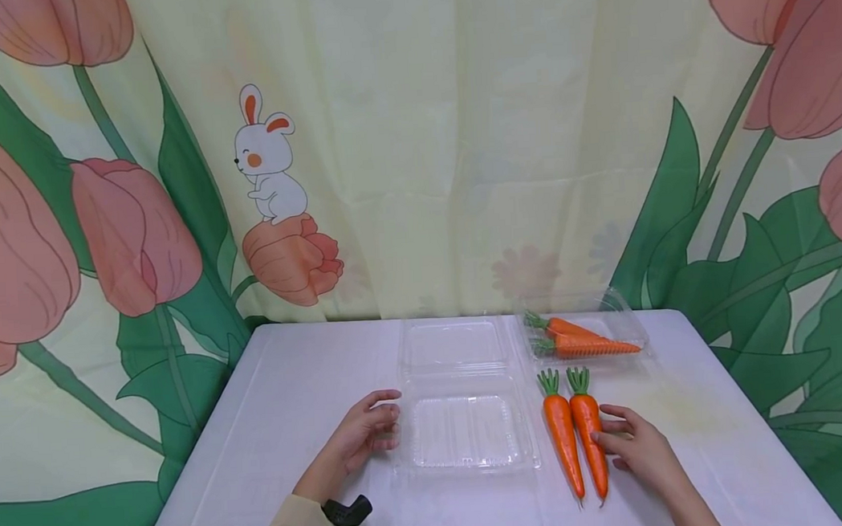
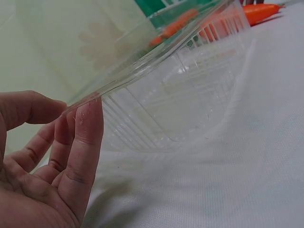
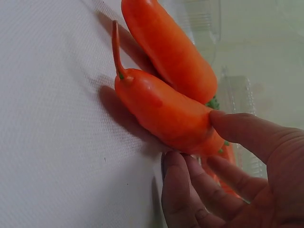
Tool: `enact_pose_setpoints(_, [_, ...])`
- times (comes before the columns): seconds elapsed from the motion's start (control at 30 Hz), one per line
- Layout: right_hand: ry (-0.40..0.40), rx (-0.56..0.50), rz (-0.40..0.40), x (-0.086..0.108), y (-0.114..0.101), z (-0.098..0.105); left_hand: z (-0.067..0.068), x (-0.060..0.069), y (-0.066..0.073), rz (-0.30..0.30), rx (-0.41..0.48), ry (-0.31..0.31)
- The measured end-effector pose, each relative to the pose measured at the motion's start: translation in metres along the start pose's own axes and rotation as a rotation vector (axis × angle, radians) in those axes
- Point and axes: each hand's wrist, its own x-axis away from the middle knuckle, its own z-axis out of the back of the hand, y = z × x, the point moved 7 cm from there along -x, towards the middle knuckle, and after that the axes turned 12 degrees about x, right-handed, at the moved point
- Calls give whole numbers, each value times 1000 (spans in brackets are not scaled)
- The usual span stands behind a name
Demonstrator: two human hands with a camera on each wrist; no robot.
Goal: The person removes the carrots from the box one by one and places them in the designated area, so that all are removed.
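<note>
A clear plastic clamshell box (image 1: 467,429) lies unfolded on the table, its lid half (image 1: 453,345) laid back behind the ribbed base. My left hand (image 1: 369,431) is at its left side; in the left wrist view the thumb and fingertips pinch the box's rim (image 2: 142,69). Right of the box lie two orange carrots side by side, green tops pointing away: a left carrot (image 1: 562,439) and a right carrot (image 1: 588,438). My right hand (image 1: 638,447) holds the right carrot, thumb on its upper surface and fingers along its side, as the right wrist view shows.
Behind the two carrots stands another clear plastic box (image 1: 620,327) with carrots (image 1: 577,338) inside. A white cloth covers the table (image 1: 311,366). A curtain (image 1: 414,151) printed with tulips and a rabbit hangs behind the table's far edge.
</note>
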Motion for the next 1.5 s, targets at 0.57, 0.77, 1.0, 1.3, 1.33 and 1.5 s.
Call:
enact_pose_setpoints(0.57, [22, 43, 27, 4, -1, 1, 0, 2, 0, 2, -1, 20])
enact_pose_setpoints(0.77, [51, 56, 46, 6, -1, 6, 0, 3, 1, -1, 6, 16])
enact_pose_setpoints(1.0, [60, 63, 55, 6, 3, 13, 0, 4, 1, -4, 5, 15])
enact_pose_setpoints(1.3, [100, 61, 57, -1, 11, 33, 3, 6, 2, -1, 7, 11])
enact_pose_setpoints(1.33, [111, 58, 54, -2, 12, 36, 3, 5, 2, 0, 7, 12])
enact_pose_setpoints(1.5, [178, 60, 40, -7, 14, 49, 4, 5, 3, -1, 6, 16])
